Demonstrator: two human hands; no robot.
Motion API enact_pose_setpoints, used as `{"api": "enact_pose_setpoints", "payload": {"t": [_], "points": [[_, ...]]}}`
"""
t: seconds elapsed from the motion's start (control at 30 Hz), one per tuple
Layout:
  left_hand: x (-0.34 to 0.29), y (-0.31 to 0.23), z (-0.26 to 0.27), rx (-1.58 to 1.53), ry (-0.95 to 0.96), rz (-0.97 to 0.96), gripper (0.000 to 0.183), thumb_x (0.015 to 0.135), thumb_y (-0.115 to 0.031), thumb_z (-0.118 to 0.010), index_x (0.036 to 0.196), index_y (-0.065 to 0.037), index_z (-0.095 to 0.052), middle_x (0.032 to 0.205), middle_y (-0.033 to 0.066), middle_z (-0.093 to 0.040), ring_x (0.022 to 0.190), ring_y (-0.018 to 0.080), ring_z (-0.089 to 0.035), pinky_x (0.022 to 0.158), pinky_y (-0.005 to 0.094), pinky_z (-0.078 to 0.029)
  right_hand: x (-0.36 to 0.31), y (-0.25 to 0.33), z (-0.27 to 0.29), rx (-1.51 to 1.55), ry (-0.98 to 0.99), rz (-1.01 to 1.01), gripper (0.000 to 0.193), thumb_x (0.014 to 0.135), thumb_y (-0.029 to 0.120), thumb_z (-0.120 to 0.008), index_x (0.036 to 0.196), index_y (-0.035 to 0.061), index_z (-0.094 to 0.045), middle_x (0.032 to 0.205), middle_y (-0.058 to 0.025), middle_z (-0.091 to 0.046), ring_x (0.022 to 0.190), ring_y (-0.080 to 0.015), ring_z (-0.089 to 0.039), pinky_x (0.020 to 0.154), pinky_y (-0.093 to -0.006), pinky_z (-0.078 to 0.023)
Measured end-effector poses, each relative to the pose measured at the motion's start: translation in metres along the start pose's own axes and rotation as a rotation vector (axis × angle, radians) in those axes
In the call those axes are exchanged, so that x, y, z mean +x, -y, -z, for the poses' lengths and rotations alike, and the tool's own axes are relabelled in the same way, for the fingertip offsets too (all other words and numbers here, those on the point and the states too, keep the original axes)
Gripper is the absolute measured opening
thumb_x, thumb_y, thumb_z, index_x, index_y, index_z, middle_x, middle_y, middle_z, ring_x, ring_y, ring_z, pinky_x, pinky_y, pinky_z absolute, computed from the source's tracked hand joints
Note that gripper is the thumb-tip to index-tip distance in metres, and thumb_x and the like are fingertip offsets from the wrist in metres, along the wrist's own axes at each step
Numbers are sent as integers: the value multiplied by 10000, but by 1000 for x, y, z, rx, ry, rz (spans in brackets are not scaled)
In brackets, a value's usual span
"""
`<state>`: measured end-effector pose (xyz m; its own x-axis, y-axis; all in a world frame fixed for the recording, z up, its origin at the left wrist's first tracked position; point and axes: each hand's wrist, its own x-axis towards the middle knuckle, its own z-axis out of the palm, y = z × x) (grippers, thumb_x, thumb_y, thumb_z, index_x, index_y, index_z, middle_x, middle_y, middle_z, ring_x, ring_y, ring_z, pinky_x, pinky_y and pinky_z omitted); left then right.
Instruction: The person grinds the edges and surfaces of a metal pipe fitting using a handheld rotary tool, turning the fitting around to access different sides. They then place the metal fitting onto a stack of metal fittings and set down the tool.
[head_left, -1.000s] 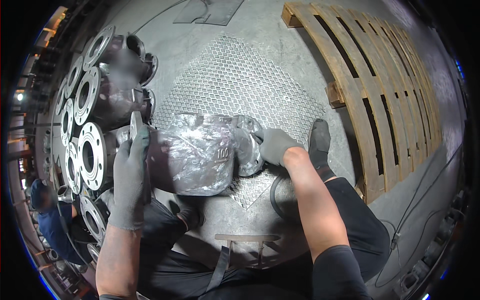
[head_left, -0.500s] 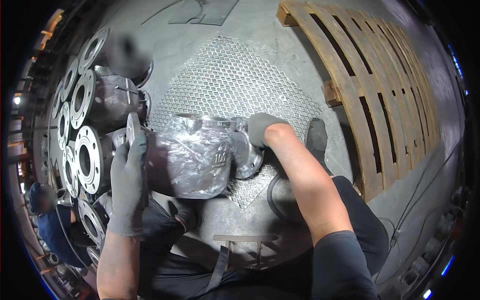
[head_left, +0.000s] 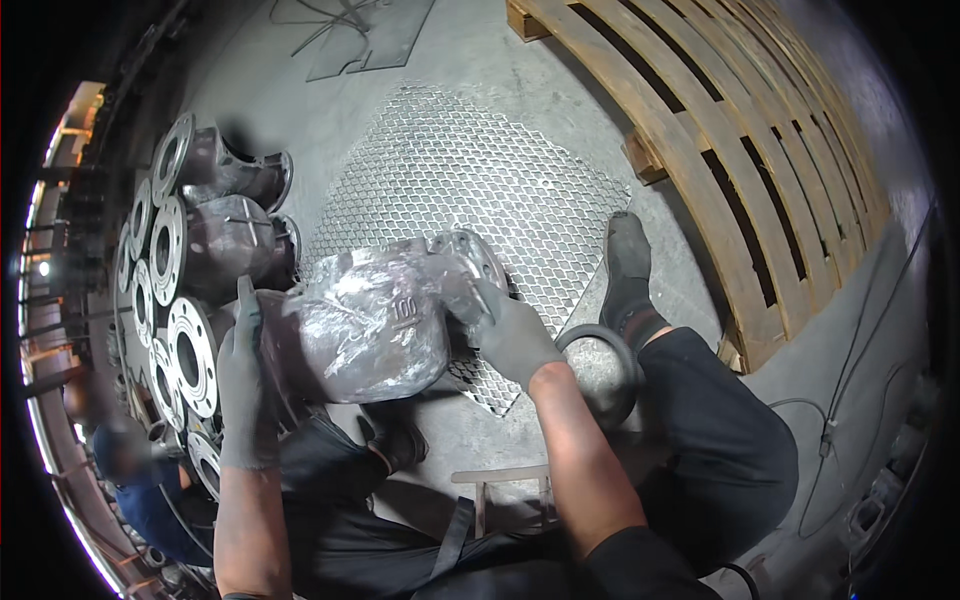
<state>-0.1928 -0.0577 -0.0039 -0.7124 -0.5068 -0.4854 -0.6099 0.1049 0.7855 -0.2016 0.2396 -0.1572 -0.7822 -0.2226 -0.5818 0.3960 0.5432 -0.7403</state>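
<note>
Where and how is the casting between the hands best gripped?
Likely by both ends: left grip, from the left, on the left flange; right grip, from the right, on the right flange. Their rims give edges to grasp, whereas the casting bulges in the middle.

Metal casting (head_left: 370, 330): dark purplish grey, streaked silvery white
Left gloved hand (head_left: 248, 390), right gloved hand (head_left: 515, 335): grey
Mesh sheet (head_left: 440, 170): silver-grey, diamond lattice
Left-side flange (head_left: 207, 375): pale grey, ring of dark holes
Pallet (head_left: 700, 132), right: light brown
Trousers (head_left: 720, 430): black
Co-worker's shirt (head_left: 160, 520), left: dark blue
</note>
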Motion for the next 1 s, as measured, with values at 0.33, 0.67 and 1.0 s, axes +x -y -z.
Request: {"api": "enact_pose_setpoints", "payload": {"t": [0.33, 0.67, 1.0], "points": [[0, 19, 16, -178, 87, -162, 672, 1152, -334, -536, 1693, 16, -345, 1743, 111, -401, 1541, 218, -455, 1275, 374, -371, 13, 26, 21, -25, 152, 329, 676, 1000, 90, -540, 1661, 196, -450, 1262, -324, -713, 1146, -473, -714, 1055, -498, -542], [-5, 15, 8, -208, 77, -137, 678, 1149, -309, -549, 1684, 50, -339, 1737, 144, -404, 1545, 222, -444, 1277, 379, -360, -3, 17, 0, 178, 133, 337, 707, 987, 76, -523, 1676, 210, -433, 1344, -327, -687, 1225, -468, -686, 1132, -463, -506], [-1, 24, 19, -209, 93, -145, 664, 1165, -312, -512, 1714, -1, -306, 1758, 106, -367, 1579, 231, -399, 1304, 377, -317, 22, 29, 17, -16, 68, 472, 616, 1015, 109, -559, 1625, 186, -510, 1327, -279, -716, 1193, -466, -694, 1088, -497, -517]]}}
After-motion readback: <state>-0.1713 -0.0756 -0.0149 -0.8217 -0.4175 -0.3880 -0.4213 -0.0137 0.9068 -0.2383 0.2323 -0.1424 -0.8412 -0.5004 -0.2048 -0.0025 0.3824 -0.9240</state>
